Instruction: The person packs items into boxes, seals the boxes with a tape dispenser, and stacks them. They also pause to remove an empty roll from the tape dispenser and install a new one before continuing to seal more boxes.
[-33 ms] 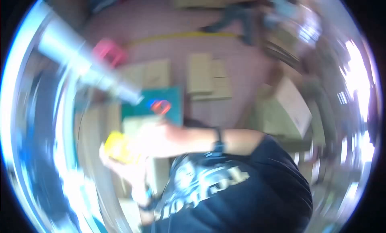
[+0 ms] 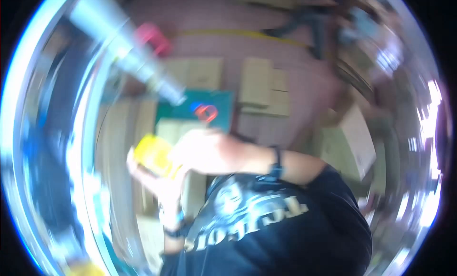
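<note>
A bright yellow object (image 2: 151,154), roughly block-shaped and too blurred to name, is in my left hand (image 2: 159,184), whose fingers curl round its left side and underside. Against its right side is my right hand (image 2: 204,151), overexposed and smeared, so its fingers do not show clearly. Dark bands circle both wrists. Just beyond the hands, a green surface (image 2: 221,104) carries a red ring-shaped item (image 2: 206,113) with a small blue part beside it.
Cardboard boxes (image 2: 257,81) stand on the reddish floor ahead, and an open carton (image 2: 345,138) is at the right. A pale beam (image 2: 128,52) slants in from the upper left near a pink stool-like item (image 2: 153,38). Another person's legs (image 2: 312,31) show at the far side.
The whole view has shifted, with the surroundings now further right and slightly higher. Both hands stay at the yellow object. A yellow patch has appeared at the lower left rim.
</note>
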Available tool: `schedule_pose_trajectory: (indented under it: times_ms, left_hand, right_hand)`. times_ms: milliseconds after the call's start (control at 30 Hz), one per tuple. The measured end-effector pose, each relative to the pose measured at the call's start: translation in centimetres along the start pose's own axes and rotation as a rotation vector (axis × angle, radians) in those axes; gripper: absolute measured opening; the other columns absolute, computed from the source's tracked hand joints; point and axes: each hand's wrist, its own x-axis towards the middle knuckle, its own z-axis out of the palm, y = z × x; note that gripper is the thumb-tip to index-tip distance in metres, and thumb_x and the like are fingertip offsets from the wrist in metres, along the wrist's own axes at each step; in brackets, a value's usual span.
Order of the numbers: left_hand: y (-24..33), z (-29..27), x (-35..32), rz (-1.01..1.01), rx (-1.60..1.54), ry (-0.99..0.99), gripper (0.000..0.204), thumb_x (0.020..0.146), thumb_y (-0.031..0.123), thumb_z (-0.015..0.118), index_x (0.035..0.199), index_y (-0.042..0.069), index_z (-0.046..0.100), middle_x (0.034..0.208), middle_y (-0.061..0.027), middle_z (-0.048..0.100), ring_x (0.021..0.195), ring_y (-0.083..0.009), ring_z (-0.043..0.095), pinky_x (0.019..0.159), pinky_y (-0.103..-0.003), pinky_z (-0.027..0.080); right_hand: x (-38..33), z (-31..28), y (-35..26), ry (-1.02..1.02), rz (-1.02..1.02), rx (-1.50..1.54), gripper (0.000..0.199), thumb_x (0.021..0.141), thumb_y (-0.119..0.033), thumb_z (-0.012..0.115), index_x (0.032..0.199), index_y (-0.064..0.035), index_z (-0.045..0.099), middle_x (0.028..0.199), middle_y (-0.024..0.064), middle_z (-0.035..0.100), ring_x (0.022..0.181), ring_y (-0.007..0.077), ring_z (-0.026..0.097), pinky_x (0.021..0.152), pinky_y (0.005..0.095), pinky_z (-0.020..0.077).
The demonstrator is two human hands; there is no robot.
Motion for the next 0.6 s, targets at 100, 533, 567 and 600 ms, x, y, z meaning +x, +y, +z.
schedule_pose_trajectory:
  times_ms: [100,533,567,600]
  left_hand:
    - [-0.4,-0.3,-1.0,-0.098,-0.077,0.096,0.128,0.057,0.044,0.098,0.152,0.002,0.023,0.145,-0.0181,0.034,0.135,-0.0332,0.039,0.113,-0.047,0.034]
    - [0.1,-2.8,-3.2,-0.227,0.048,0.358,0.123,0.057,0.043,0.097,0.152,0.007,0.026,0.134,-0.0182,0.038,0.127,-0.0338,0.046,0.106,-0.046,0.04]
    - [0.3,-2.9,-3.3,-0.227,0.109,0.357,0.122,0.057,0.04,0.097,0.152,0.008,0.026,0.133,-0.0182,0.039,0.126,-0.0341,0.046,0.106,-0.046,0.041]
    - [0.4,-2.9,-3.5,-0.226,0.17,0.354,0.121,0.057,0.038,0.097,0.152,0.009,0.027,0.131,-0.0183,0.04,0.125,-0.0345,0.047,0.105,-0.046,0.041]
  right_hand:
    - [2.7,-0.5,-1.0,-0.114,0.002,0.019,0.01,0.082,0.002,0.074,0.092,0.0007,0.072,0.092,0.0143,0.073,0.081,0.0261,0.071,0.071,0.0339,0.0578]
    - [6.8,2.6,-1.3,-0.501,-0.036,-0.02,0.017,0.08,0.004,0.072,0.093,-0.0005,0.062,0.086,0.0132,0.065,0.074,0.0271,0.065,0.065,0.0328,0.0532]
    - [6.7,2.8,-1.1,-0.54,-0.026,-0.037,0.017,0.08,0.003,0.071,0.093,-0.0013,0.06,0.086,0.0133,0.063,0.074,0.0276,0.064,0.065,0.0338,0.0527]
    - [6.6,3.0,-1.0,-0.578,-0.016,-0.053,0.018,0.08,0.003,0.07,0.092,-0.002,0.058,0.086,0.0134,0.062,0.075,0.0281,0.063,0.065,0.0348,0.0521]
